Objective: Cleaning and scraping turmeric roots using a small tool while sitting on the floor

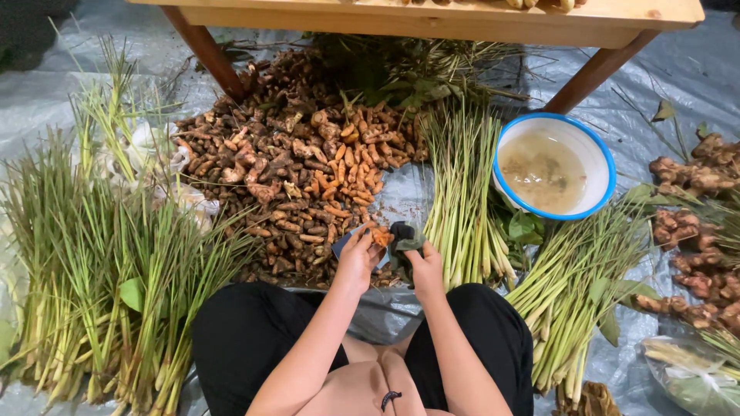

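A small orange turmeric root [380, 236] is pinched between the curled fingers of the left hand [356, 258], raised just above the ground sheet, apparently so that its surface can be worked on. A dark green scrubbing cloth [404, 240] is gripped by the closed fingers of the right hand [426, 266] and is held against, or just beside, the root; whether the two actually touch cannot be told. Both hands are kept close together in front of the knees, where the work is easily seen.

Just beyond the hands a large heap of brown and orange turmeric rhizomes [297, 166] is spread on the grey plastic ground sheet [694, 69], within easy reach of the left hand. A bundle of pale green lemongrass stalks [462, 192] is laid to the right of the heap, butt ends toward the person. A white enamel bowl with a blue rim [593, 150], filled with cloudy brownish water, is set farther right, near enough to be reached by the right hand, presumably for rinsing.

More lemongrass [100, 277] is piled on the far left, and another bundle [574, 300] lies lower right. Knobbly brown ginger-like roots [697, 231] are gathered at the right edge. A wooden tabletop [432, 19] on slanted legs stands over the far end of the heap.
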